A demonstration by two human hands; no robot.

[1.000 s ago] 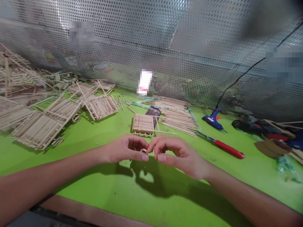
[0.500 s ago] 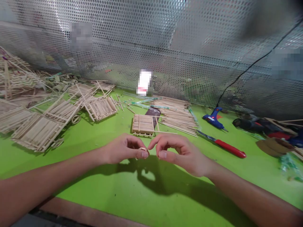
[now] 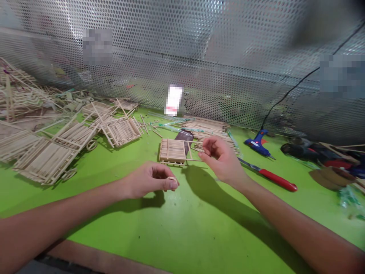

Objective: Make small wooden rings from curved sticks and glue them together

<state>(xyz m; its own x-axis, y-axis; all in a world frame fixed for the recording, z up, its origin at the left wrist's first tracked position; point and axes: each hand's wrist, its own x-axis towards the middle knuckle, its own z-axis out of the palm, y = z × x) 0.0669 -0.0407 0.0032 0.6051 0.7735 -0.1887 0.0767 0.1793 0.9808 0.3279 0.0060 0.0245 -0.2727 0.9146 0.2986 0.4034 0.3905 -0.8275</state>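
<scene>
My left hand (image 3: 149, 180) is pinching a small bent piece of pale wood (image 3: 172, 178) between thumb and fingertips, low over the table; most of it is hidden by the fingers. My right hand (image 3: 221, 161) hovers farther forward, its fingers loosely curled and the thumb apart from them, with nothing visible in between. Just past its fingertips lies a bundle of thin wooden sticks (image 3: 209, 127). A little wooden cart body (image 3: 172, 150) with two shafts pointing right rests beyond my left hand. Close to my right wrist is a knife with a red handle (image 3: 278, 180).
A blue glue gun (image 3: 259, 144) with a black cord lies at the right. Several stick-built carts (image 3: 47, 158) crowd the left side. A roll of brown tape (image 3: 330, 177) sits at the far right. Behind the green table (image 3: 171, 228) rises a perforated metal screen (image 3: 159, 49).
My right hand has moved away from my left, forward and to the right, over the near edge of the stick bundle. My left hand has stayed in place, still pinching the small piece.
</scene>
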